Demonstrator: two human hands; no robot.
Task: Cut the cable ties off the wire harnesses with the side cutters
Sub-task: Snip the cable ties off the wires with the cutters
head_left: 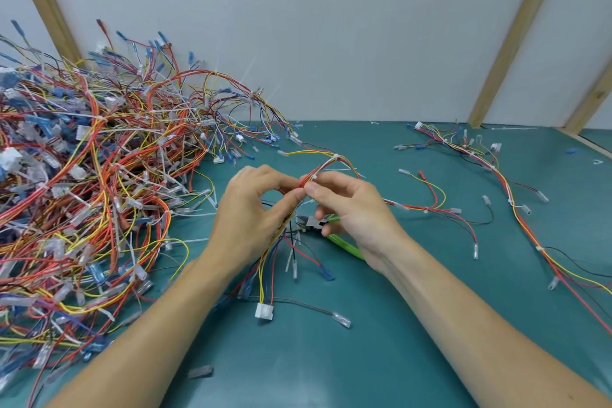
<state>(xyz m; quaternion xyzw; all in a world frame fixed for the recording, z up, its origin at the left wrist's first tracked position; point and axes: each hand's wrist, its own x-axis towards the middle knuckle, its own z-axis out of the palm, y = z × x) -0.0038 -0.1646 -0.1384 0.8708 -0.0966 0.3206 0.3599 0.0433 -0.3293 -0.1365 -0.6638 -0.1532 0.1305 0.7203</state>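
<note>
Floppy, light harness (326, 166) pinched by both hands (255, 209) (351, 209), right also clutching cutters (318, 223); grip beside a tie (335, 156).

Side cutters (318, 223): only the head and part of the green handles show; the rest is hidden behind the right hand (351, 209). Jaw position unreadable. The held harness (318, 172) disappears between both hands' fingertips, so the exact pinch point and any cable tie there can't be made out. Left hand (255, 209) covers the bundle's middle. Wire pile (82, 175) runs off the left edge; individual harnesses in it can't be separated. Harness at right (516, 209) is cut by the right edge. Both forearms leave the frame at the bottom.
</note>
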